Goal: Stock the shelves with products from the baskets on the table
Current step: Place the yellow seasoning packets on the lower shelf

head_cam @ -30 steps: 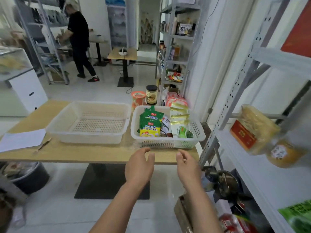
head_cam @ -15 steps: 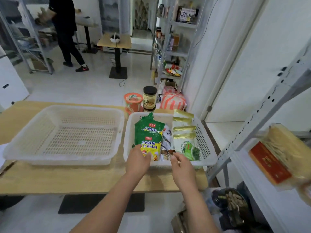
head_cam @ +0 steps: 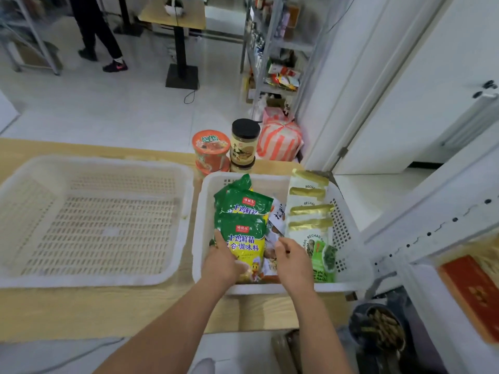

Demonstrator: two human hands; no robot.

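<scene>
the left hand grips the front green and yellow packet near its lower edge, thumb laid on its face, inside the right-side basket on the table. the right hand reaches among the small packets just beside it; whether it holds one cannot be told. white and gold pouches stand along the basket's right wall.

Open room above the left basket; packets crowd the right basket, jar and cup behind.
</scene>
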